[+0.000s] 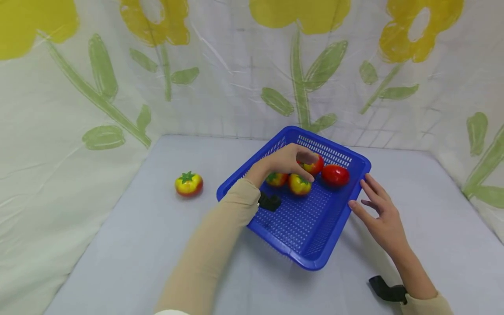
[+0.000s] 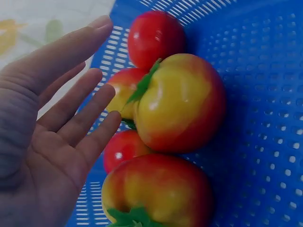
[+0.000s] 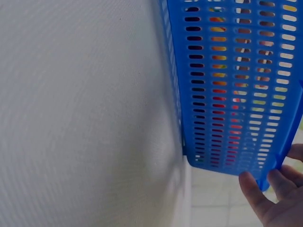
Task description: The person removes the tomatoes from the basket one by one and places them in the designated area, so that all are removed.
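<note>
A blue perforated basket (image 1: 287, 253) holds several glossy fruits with a tomato-like look. Among them are a yellow-and-red fruit with a green leafy top (image 1: 300, 185) and a plain red oval one (image 1: 335, 176). My left hand (image 1: 289, 159) hovers over the basket, fingers spread and gently bent, with nothing in its grasp. In the left wrist view its fingertips come up beside a large yellow-and-red fruit (image 2: 182, 104). At the basket's right side, my right hand (image 1: 379, 218) touches the rim with thumb and fingertips, also visible at the rim (image 3: 279, 172) in the right wrist view.
Another yellow-and-red fruit with a green top (image 1: 189, 184) sits on the pale table (image 1: 138, 245), left of the basket. Behind the table hangs a white curtain (image 1: 228, 87) with painted yellow flowers. Black wrist mounts (image 1: 387, 289) show on both arms.
</note>
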{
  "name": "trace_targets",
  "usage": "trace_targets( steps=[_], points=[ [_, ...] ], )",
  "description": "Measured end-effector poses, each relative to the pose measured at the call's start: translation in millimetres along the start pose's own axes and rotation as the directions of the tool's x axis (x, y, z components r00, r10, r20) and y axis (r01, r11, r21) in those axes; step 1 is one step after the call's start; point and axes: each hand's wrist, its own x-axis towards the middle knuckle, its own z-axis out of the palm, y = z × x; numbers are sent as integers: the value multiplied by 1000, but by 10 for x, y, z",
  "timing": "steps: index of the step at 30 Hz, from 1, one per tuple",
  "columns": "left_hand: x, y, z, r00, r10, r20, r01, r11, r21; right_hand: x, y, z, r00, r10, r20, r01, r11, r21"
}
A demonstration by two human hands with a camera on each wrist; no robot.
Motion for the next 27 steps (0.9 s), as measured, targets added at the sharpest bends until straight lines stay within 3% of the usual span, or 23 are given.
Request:
trace_targets(
  steps=[4,10,15,23,27],
  points=[
    [16,-38,27,1000,5,11,-5,1000,-5,2,-24,1,1000,0,-2,0,1000,5],
    [31,-97,70,997,-43,63,48,997,-66,-3,-25,5,1000,1,2,-1,1000,8],
    [53,-101,118,993,-35,114,45,995,-90,-1,-22,1,1000,5,-4,-5,1000,-5],
    [50,-124,118,977,-72,200,89,993,-80,-5,17,13,1000,2,0,-2,1000,-2],
    [32,-137,86,961,-89,262,105,993,-51,-11,0,12,1000,4,-1,-4,1000,-1]
  ],
)
